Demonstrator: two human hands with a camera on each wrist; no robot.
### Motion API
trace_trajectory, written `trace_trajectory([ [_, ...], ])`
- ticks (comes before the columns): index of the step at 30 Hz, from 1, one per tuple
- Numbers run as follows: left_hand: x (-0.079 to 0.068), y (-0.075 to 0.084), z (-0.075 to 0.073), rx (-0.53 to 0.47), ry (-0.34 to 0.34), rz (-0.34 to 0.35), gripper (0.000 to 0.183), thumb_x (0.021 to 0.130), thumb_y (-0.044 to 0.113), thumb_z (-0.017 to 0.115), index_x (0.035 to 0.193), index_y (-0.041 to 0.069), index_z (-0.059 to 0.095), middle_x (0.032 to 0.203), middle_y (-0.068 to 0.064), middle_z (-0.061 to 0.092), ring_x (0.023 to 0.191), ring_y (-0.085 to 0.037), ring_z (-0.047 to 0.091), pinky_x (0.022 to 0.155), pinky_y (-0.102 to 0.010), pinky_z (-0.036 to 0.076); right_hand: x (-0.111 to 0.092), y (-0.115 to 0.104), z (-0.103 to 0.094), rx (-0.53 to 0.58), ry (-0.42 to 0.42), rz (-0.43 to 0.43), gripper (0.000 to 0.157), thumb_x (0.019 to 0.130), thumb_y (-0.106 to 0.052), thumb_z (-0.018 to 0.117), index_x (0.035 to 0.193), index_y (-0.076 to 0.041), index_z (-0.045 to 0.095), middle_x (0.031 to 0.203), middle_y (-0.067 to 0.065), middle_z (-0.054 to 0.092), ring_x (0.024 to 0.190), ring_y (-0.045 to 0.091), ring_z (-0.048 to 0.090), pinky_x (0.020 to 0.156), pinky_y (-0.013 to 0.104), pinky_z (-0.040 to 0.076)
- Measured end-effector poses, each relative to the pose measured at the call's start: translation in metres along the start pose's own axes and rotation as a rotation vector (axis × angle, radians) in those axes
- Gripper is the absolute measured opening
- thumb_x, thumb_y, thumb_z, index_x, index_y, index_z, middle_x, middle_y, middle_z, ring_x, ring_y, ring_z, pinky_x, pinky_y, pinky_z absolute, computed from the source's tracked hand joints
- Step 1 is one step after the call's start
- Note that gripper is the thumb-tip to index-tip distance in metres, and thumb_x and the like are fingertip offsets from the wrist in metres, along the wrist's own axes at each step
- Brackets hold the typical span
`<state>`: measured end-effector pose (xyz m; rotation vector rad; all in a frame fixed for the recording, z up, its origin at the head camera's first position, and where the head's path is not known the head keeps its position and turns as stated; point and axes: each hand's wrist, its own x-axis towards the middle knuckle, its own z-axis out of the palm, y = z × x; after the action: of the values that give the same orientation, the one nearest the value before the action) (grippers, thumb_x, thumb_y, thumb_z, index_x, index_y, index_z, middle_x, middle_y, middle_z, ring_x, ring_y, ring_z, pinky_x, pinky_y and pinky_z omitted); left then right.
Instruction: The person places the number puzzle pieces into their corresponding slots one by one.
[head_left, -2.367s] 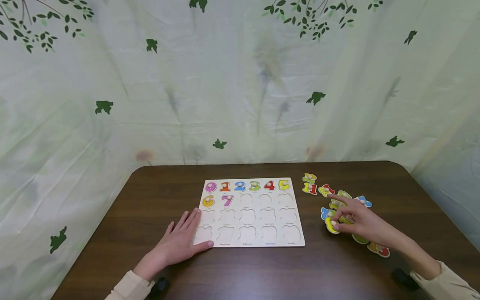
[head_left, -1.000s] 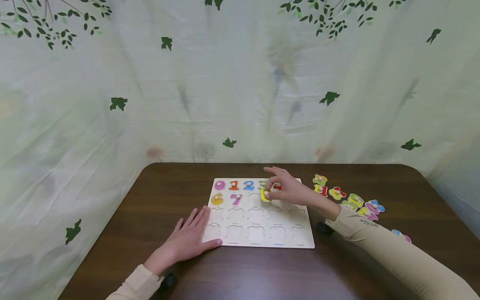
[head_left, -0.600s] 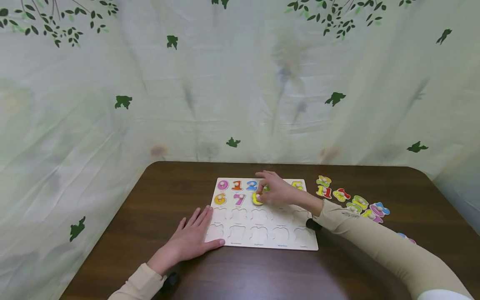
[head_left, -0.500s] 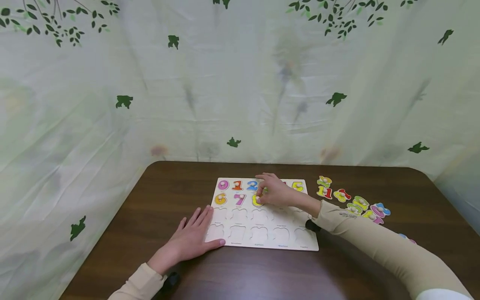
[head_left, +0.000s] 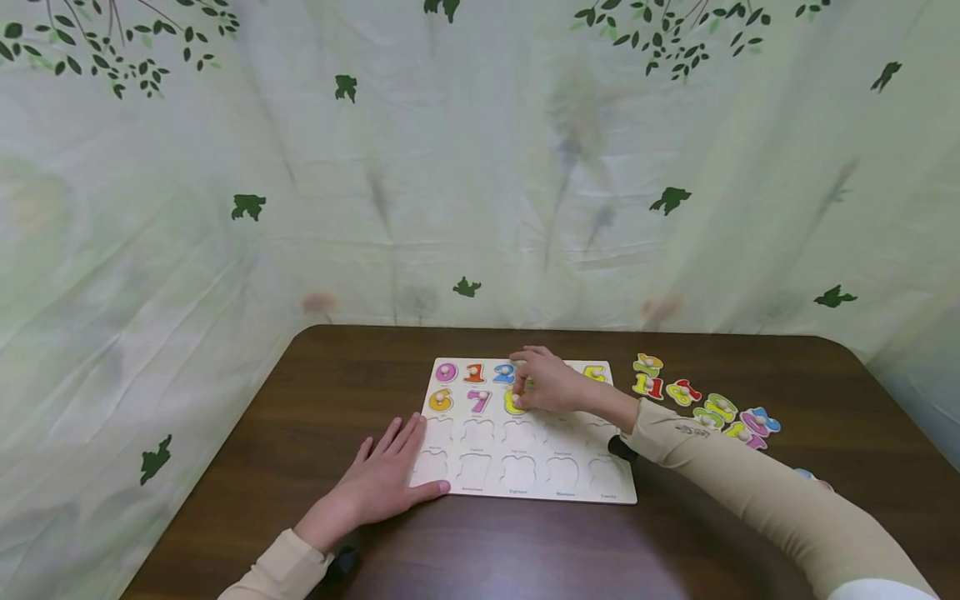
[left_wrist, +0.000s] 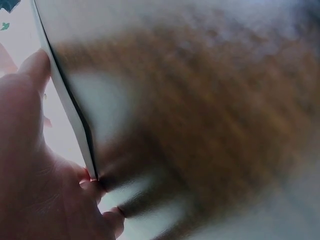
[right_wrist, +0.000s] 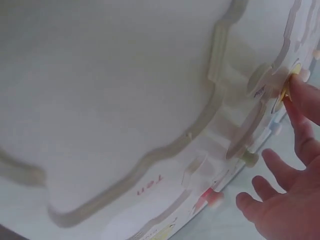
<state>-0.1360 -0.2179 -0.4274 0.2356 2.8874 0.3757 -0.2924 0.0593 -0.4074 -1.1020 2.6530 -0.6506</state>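
Currently, the right hand (head_left: 551,382) pinches a yellow piece (head_left: 512,407).

Head view from above, forward and down; wrist views close, board (head_left: 517,435) in all three.

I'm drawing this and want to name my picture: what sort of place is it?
Probably an indoor play or learning spot: there's a table, a number board with loose pieces beside it, and a leafy cloth hanging behind.
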Motion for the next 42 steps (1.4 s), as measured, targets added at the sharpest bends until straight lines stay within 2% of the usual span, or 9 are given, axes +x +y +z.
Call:
trace_trajectory([
  [9,0.001,-0.001,0.002,-0.011,0.020,0.006,0.111,0.080,0.081,0.051,0.158,0.009,0.019,0.163,-0.006,0.016,0.149,-0.030,0.010,0.112,-0.064,0.012,0.000,0.000,0.001,-0.026,-0.002,-0.013,0.016,0.087,-0.021,0.076,0.075,-0.020,0.065,0.144,0.015,0.048,0.142,0.041,0.025,0.112,0.057,0.023],
  [13,0.000,0.001,0.000,-0.016,0.006,0.007,0.112,0.080,0.081,0.051,0.158,0.008,0.018,0.163,-0.007,0.015,0.149,-0.031,0.010,0.112,-0.064,0.011,-0.003,0.004,-0.002,0.031,0.000,-0.011,0.007,0.086,-0.015,0.076,0.083,-0.019,0.071,0.147,0.015,0.045,0.143,0.043,0.022,0.113,0.056,0.022],
  [16,-0.002,0.004,-0.002,-0.023,-0.010,0.004,0.112,0.080,0.082,0.049,0.158,0.008,0.017,0.163,-0.008,0.015,0.149,-0.031,0.009,0.112,-0.064,0.011,-0.008,0.008,-0.007,0.095,0.004,0.003,0.010,0.085,-0.011,0.076,0.091,-0.019,0.074,0.150,0.014,0.042,0.144,0.041,0.020,0.113,0.055,0.022],
  [19,-0.003,0.006,-0.005,-0.039,-0.012,0.015,0.112,0.081,0.081,0.050,0.157,0.006,0.018,0.163,-0.011,0.017,0.149,-0.034,0.010,0.111,-0.065,0.010,-0.014,0.011,-0.013,0.161,0.022,-0.003,0.012,0.086,-0.012,0.076,0.098,-0.017,0.076,0.150,0.014,0.042,0.143,0.039,0.024,0.110,0.055,0.027],
  [24,-0.004,0.006,-0.007,-0.033,-0.010,0.022,0.110,0.082,0.079,0.051,0.157,0.004,0.020,0.162,-0.012,0.018,0.148,-0.036,0.012,0.110,-0.067,0.010,-0.026,0.016,-0.023,0.238,0.046,-0.061,0.018,0.088,-0.017,0.076,0.106,-0.014,0.076,0.150,0.016,0.042,0.139,0.037,0.032,0.099,0.053,0.041],
  [29,-0.001,0.005,-0.005,-0.013,-0.023,0.004,0.111,0.081,0.080,0.050,0.158,0.006,0.018,0.163,-0.010,0.016,0.149,-0.033,0.010,0.111,-0.066,0.011,-0.043,0.018,-0.037,0.280,0.083,-0.093,0.022,0.087,-0.017,0.077,0.109,-0.013,0.075,0.150,0.013,0.043,0.139,0.033,0.034,0.104,0.054,0.037],
  [35,-0.002,0.009,-0.008,-0.011,-0.020,0.005,0.110,0.082,0.077,0.054,0.157,0.004,0.021,0.162,-0.012,0.018,0.148,-0.036,0.013,0.110,-0.068,0.013,-0.071,0.023,-0.054,0.285,0.153,-0.079,0.017,0.088,-0.020,0.076,0.103,-0.028,0.075,0.148,0.004,0.046,0.137,0.026,0.038,0.104,0.050,0.036],
  [38,-0.003,0.009,-0.010,-0.009,-0.017,0.005,0.109,0.082,0.076,0.055,0.157,0.004,0.021,0.162,-0.012,0.019,0.147,-0.037,0.014,0.109,-0.068,0.014,-0.087,0.025,-0.060,0.285,0.184,-0.060,0.015,0.089,-0.027,0.075,0.103,-0.033,0.073,0.147,0.001,0.047,0.136,0.025,0.040,0.098,0.049,0.041],
  [42,-0.002,0.009,-0.009,-0.020,-0.011,0.017,0.108,0.082,0.075,0.056,0.156,0.004,0.022,0.162,-0.013,0.019,0.147,-0.038,0.014,0.109,-0.069,0.013,-0.113,0.028,-0.068,0.245,0.235,-0.041,0.017,0.090,-0.027,0.074,0.107,-0.032,0.073,0.148,0.000,0.046,0.137,0.025,0.039,0.091,0.047,0.046],
])
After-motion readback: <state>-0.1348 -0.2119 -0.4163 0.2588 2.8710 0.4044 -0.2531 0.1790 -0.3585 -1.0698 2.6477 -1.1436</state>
